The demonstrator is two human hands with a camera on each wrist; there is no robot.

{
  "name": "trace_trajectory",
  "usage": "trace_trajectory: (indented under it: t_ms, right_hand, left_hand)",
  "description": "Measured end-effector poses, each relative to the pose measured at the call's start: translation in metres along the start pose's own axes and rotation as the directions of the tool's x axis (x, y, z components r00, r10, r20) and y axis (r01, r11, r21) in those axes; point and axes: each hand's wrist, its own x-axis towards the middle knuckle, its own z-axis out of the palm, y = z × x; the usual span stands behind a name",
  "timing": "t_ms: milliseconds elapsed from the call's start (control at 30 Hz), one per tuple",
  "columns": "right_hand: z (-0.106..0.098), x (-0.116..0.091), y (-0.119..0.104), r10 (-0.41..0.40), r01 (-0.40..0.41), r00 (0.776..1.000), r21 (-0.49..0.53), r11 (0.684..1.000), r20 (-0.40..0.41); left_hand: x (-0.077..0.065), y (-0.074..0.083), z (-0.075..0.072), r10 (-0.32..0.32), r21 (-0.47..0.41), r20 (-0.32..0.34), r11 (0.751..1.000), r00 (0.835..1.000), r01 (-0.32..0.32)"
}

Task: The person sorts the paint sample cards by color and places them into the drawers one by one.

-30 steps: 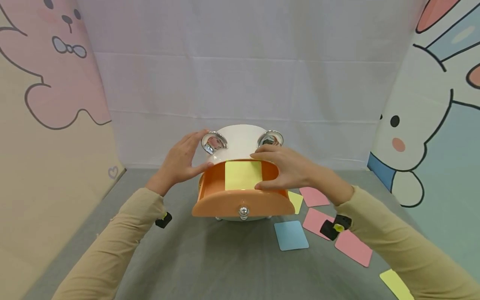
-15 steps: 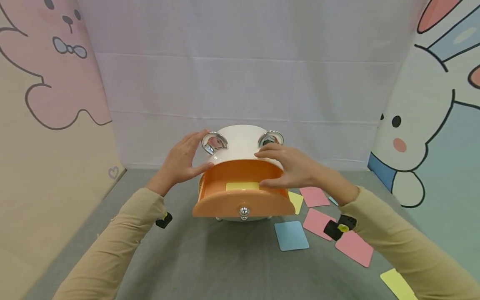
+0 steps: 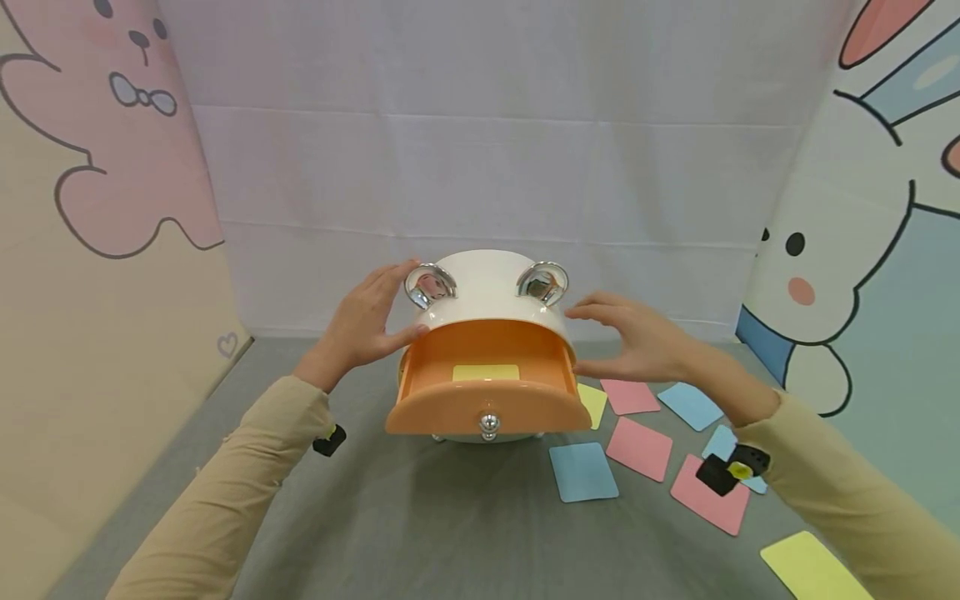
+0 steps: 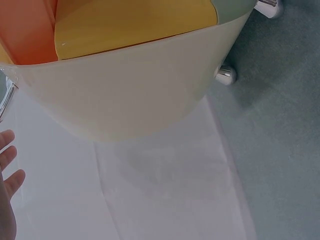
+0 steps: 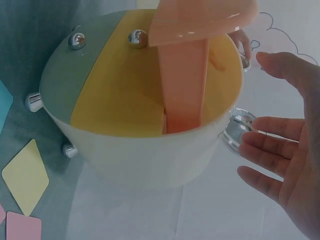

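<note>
A white rounded cabinet [image 3: 486,287] with chrome ears stands on the grey cloth. Its upper orange drawer [image 3: 442,410] is pulled out, and a yellow card [image 3: 486,372] lies inside, partly hidden by the drawer front. My left hand [image 3: 362,323] rests at the cabinet's left side, fingers by the left ear [image 3: 431,285] and thumb near the drawer opening. On the other side my right hand [image 3: 641,340] holds nothing; its extended fingers are near the right ear [image 3: 543,283]. The right wrist view shows a yellow lower front [image 5: 120,85] and that hand's spread fingers [image 5: 272,145].
Loose cards lie on the cloth right of the cabinet: a blue card [image 3: 583,472], a pink card [image 3: 639,448], a yellow card [image 3: 813,567] and several others. A pale cloth wall [image 3: 487,175] stands behind, with cartoon panels at both sides.
My right hand has let go of the yellow card, which dropped from upright to low in the drawer. That hand then moved right, out of the drawer. The left hand stayed put.
</note>
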Motion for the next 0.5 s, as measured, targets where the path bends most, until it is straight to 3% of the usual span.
trace_trajectory:
  t_ms: [233,500]
  right_hand:
    - [0.007,-0.021,0.026,0.071,-0.071,0.997,0.012,0.997,-0.012]
    - [0.035,-0.035,0.06,0.176,-0.177,0.984,0.028,0.984,0.023]
  left_hand:
    - [0.0,0.001,0.0,0.0,0.002,-0.002,1.0,1.0,0.0]
    - [-0.001,0.001,0.0,-0.003,0.007,-0.005,1.0,1.0,0.003]
